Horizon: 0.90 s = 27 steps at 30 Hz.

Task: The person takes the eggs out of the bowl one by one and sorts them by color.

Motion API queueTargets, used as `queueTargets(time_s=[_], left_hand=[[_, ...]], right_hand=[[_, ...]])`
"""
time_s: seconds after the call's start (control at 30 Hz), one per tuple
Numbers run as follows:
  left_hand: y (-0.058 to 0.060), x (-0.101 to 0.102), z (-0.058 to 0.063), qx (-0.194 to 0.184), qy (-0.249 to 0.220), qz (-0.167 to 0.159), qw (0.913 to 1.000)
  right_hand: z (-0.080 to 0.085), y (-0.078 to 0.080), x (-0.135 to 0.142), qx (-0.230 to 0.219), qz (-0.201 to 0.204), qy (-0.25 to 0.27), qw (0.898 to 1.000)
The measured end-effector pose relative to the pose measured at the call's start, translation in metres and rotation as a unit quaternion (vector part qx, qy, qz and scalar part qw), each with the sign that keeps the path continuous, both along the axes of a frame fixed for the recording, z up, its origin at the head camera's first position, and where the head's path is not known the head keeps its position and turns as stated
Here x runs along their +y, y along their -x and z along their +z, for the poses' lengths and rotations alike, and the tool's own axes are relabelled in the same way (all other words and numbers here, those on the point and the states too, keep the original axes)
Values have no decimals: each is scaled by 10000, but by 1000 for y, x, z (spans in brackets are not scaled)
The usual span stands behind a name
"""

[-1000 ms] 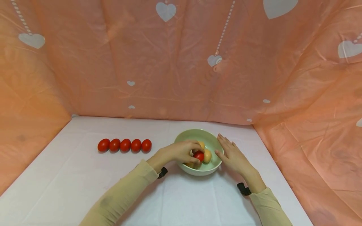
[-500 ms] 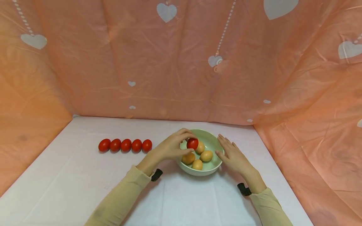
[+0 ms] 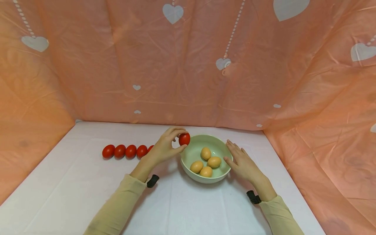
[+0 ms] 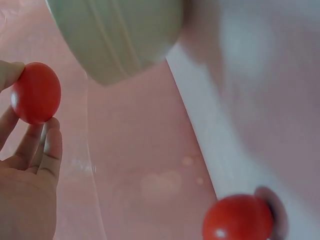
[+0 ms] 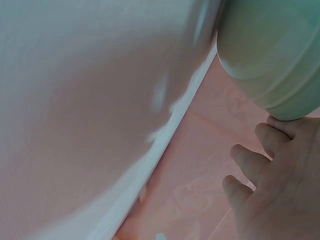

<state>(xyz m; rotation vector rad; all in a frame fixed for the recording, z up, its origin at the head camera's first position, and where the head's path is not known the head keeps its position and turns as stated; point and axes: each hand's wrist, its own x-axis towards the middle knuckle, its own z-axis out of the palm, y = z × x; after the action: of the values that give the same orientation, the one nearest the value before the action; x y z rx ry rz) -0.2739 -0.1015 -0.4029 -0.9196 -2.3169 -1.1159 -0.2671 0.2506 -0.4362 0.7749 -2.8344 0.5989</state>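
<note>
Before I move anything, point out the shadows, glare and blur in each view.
Head: faint, soft-edged shadows on the white tablecloth; left wrist: a pale highlight on the red egg-shaped piece in the left hand, tablecloth out of focus; right wrist: a broad, dim shadow across the tablecloth beside the pale green bowl.

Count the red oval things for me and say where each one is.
6: one red oval thing pinched in the left hand, and a row of five red oval things on the white tabletop, the rightmost partly hidden by that hand.
</note>
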Motion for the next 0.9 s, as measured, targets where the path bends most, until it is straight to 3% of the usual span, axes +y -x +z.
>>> queueTargets(time_s=[0.23, 0.53, 0.9], left_hand=[[4, -19, -3, -219, 41, 446, 9988], [5, -44, -3, -1140, 549, 1206, 9846], [12, -57, -10, -1448, 1342, 1189, 9731]], right_hand=[[-1, -1, 0, -33, 0, 1, 10000], [0, 1, -1, -50, 40, 24, 10000], [2, 0, 0, -86, 29, 23, 10000]])
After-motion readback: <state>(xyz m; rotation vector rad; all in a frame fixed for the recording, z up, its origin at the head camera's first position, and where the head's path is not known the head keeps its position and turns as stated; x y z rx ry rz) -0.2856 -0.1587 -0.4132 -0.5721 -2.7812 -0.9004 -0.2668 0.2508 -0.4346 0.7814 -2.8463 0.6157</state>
